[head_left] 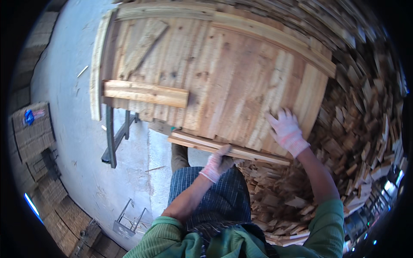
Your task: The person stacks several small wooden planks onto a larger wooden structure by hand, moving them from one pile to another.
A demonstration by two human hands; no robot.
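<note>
Wooden boards laid side by side form a broad panel (241, 81) in front of me. Along its near edge runs a pair of narrow wooden strips (193, 141). My left hand (218, 163), in a pale knitted glove, is closed around these strips near their middle. My right hand (286, 130), gloved the same way, lies with spread fingers on the panel near its right front corner. A short loose board (146, 93) rests across the panel's left part. Behind it a slanted board (145, 45) lies at an angle. Longer strips (275, 36) line the far edge.
Dark metal legs (110, 137) stand under the panel's left end, beside an upright pale board (99, 64). A large heap of wood offcuts (357, 116) fills the right side. Bundled wood stacks (34, 129) line the left, and a small metal frame (127, 228) sits on the concrete floor (69, 107).
</note>
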